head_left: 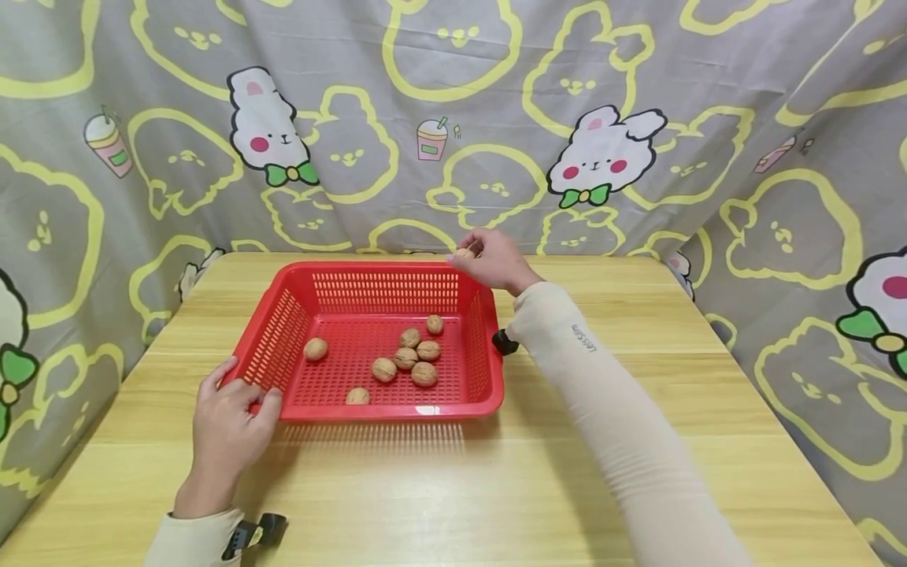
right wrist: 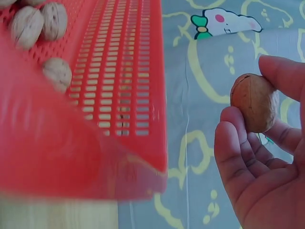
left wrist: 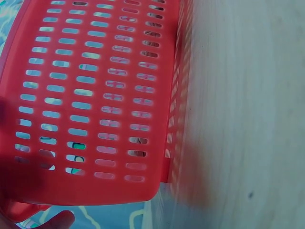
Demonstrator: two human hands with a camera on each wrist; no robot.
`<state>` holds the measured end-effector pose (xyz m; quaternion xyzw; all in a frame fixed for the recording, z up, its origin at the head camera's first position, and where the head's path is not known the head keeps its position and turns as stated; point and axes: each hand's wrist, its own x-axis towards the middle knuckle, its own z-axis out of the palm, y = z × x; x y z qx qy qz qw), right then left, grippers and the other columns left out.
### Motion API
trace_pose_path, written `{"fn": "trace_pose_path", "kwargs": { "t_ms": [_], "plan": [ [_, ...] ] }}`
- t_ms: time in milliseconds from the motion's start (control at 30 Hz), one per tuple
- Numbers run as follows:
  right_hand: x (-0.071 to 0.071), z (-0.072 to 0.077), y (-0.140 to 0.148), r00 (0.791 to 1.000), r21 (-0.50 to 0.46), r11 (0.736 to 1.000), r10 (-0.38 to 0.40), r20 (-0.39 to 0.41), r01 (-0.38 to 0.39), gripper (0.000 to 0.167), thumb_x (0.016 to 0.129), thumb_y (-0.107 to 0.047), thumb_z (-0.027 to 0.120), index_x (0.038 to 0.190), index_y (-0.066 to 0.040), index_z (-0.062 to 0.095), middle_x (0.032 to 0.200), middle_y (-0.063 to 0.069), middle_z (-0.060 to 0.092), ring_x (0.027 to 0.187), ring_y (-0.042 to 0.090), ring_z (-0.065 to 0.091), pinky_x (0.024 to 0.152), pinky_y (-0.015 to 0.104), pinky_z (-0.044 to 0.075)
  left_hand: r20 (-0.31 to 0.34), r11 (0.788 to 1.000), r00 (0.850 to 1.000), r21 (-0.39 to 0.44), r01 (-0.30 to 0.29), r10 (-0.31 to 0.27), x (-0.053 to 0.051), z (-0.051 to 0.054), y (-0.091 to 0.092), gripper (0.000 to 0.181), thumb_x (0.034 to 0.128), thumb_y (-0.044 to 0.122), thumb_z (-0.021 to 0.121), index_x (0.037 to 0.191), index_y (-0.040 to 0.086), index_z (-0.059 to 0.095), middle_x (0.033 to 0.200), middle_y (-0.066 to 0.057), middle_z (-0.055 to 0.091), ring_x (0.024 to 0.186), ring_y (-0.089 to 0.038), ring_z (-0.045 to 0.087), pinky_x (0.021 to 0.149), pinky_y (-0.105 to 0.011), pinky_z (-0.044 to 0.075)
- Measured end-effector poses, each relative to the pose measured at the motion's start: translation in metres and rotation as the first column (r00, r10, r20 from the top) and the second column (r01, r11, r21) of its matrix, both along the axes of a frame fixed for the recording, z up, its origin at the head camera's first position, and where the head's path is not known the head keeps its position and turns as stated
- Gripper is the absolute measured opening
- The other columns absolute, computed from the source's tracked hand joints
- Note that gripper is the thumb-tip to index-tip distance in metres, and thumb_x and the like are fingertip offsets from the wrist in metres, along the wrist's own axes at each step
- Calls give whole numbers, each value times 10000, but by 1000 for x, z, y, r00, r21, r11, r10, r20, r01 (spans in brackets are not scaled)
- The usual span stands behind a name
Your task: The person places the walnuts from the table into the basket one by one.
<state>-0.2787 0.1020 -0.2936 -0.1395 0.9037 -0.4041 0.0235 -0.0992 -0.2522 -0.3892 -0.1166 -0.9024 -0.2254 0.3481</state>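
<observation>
A red plastic basket (head_left: 397, 410) stands on the table with several walnuts (head_left: 423, 374) spread over its slotted floor. Over its far right corner, my right hand (head_left: 496, 262) pinches one walnut (right wrist: 255, 102) between thumb and fingers, as the right wrist view shows up close. My left hand (head_left: 232, 421) grips the rim at the near left corner of the basket, fingers over the edge. In the left wrist view only a fingertip (left wrist: 61, 220) shows beneath the slotted basket wall (left wrist: 95, 105).
The wooden table (head_left: 397, 496) extends around the basket on all sides. A grey curtain (head_left: 453, 189) with yellow outlines and rabbit prints hangs behind the table and at both sides.
</observation>
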Motion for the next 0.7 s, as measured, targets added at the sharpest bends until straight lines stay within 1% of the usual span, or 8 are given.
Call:
{"fn": "trace_pose_path", "kwargs": {
  "t_ms": [233, 467, 700],
  "plan": [
    [2, -3, -18, 999, -9, 999, 53, 2, -53, 345, 878, -364, 668, 1093, -101, 609, 1002, 87, 601, 864, 234, 573, 705, 358, 509, -4, 1000, 1000, 4, 3, -3, 1, 1, 1, 272, 761, 112, 586, 530, -29, 598, 554, -138, 600, 629, -370, 624, 1059, -474, 334],
    [4, -10, -35, 995, -41, 996, 76, 60, -74, 343, 892, -329, 674, 1133, -97, 603, 1030, 96, 570, 857, 255, 548, 717, 373, 488, 0, 1000, 1000, 4, -1, 1, 1, 2, 1, 272, 761, 116, 591, 533, -33, 603, 558, -142, 603, 640, -372, 627, 1069, -461, 328],
    [4, -22, -49, 994, 0, 997, 78, 74, -78, 295, 886, -345, 686, 1082, -141, 604, 1018, 55, 594, 873, 218, 558, 744, 358, 492, -8, 1000, 1000, 4, 2, -2, 1, 3, 1, 279, 762, 121, 581, 523, -23, 596, 547, -134, 595, 622, -367, 621, 1052, -476, 339]
  ]
}}
